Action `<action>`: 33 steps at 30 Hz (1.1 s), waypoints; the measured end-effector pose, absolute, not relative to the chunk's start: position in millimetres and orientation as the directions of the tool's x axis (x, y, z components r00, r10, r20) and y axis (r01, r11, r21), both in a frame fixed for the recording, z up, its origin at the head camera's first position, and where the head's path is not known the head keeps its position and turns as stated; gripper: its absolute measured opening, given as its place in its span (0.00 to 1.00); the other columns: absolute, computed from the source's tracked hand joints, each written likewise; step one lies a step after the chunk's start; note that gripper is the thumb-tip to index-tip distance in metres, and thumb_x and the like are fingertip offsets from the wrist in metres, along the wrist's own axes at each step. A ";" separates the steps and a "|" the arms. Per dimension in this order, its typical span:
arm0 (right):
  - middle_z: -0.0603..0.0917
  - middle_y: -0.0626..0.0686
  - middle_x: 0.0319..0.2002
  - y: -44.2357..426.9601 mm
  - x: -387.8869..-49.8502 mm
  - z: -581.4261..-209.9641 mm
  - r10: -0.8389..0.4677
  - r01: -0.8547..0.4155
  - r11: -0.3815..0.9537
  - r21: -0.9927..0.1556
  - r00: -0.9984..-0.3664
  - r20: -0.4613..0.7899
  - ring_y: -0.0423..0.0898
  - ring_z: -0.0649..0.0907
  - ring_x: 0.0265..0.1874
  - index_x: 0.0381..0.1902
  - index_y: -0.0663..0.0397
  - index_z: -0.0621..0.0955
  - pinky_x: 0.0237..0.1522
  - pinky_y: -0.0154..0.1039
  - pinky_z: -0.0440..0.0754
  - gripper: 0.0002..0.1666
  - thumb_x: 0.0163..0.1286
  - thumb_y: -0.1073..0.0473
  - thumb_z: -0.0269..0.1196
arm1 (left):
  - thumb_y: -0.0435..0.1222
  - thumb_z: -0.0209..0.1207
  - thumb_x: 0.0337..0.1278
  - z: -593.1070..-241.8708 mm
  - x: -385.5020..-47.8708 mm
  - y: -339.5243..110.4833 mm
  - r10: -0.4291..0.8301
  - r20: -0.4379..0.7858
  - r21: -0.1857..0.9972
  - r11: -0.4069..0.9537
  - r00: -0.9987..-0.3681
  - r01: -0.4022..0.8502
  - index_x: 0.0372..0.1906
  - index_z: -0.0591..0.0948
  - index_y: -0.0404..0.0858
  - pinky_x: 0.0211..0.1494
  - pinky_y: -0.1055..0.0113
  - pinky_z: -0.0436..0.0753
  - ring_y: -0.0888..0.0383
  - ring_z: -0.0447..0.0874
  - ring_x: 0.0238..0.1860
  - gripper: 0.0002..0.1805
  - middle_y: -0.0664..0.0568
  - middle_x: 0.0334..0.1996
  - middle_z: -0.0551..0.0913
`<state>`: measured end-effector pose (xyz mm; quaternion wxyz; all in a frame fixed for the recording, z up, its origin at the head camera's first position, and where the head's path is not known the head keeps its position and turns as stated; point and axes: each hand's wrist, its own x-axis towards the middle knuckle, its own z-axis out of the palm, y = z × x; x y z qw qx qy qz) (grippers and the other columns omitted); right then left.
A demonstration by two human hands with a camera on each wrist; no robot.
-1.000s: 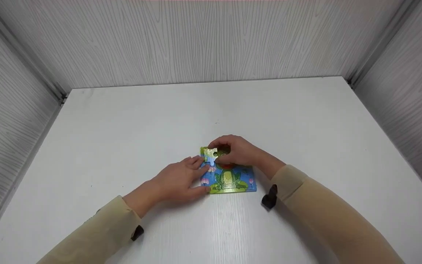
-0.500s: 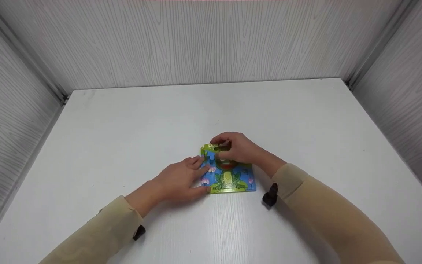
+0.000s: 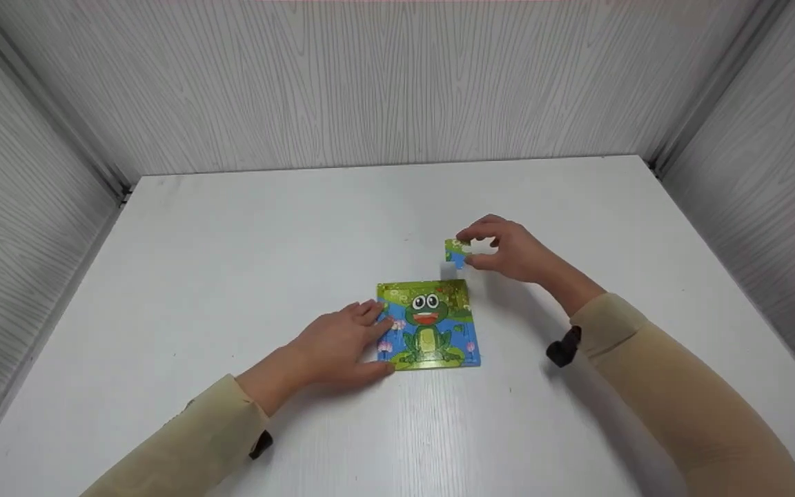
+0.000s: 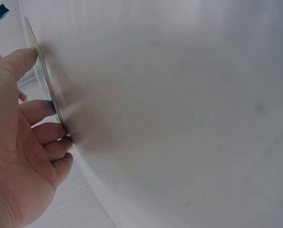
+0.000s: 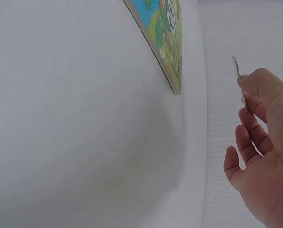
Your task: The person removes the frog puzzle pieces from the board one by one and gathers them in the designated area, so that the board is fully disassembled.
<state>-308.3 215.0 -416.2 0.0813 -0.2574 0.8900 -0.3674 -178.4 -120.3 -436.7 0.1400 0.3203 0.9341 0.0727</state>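
A square frog jigsaw puzzle (image 3: 428, 338) lies flat on the table, showing a green frog on a blue and green ground. My left hand (image 3: 342, 343) rests at its left edge, with thumb and fingertips touching the border. In the left wrist view, the thumb and fingers of the left hand (image 4: 23, 128) meet the thin side of the board. Beyond the board's upper right corner, my right hand (image 3: 518, 252) pinches a small green and blue puzzle piece (image 3: 455, 252) in the air. The right wrist view shows this puzzle piece (image 5: 236, 66) edge-on between thumb and fingers.
The white table (image 3: 266, 241) is bounded by a pale wood-grain back wall (image 3: 397, 83) and side walls. A dark strap end hangs at each sleeve cuff (image 3: 604, 321).
My right hand has lifted the puzzle piece off the board's upper left area and carried it right and farther back. The left hand has stayed at the board's left edge.
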 end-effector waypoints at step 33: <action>0.84 0.53 0.63 252.1 -332.7 -458.2 -0.330 -0.163 0.643 -0.748 -0.941 -0.079 0.53 0.80 0.63 0.68 0.51 0.82 0.69 0.52 0.76 0.26 0.74 0.58 0.70 | 0.63 0.53 0.72 -440.9 -177.3 -120.0 0.612 -0.204 0.230 0.789 -0.765 0.570 0.82 0.66 0.40 0.79 0.45 0.67 0.42 0.57 0.83 0.45 0.41 0.83 0.60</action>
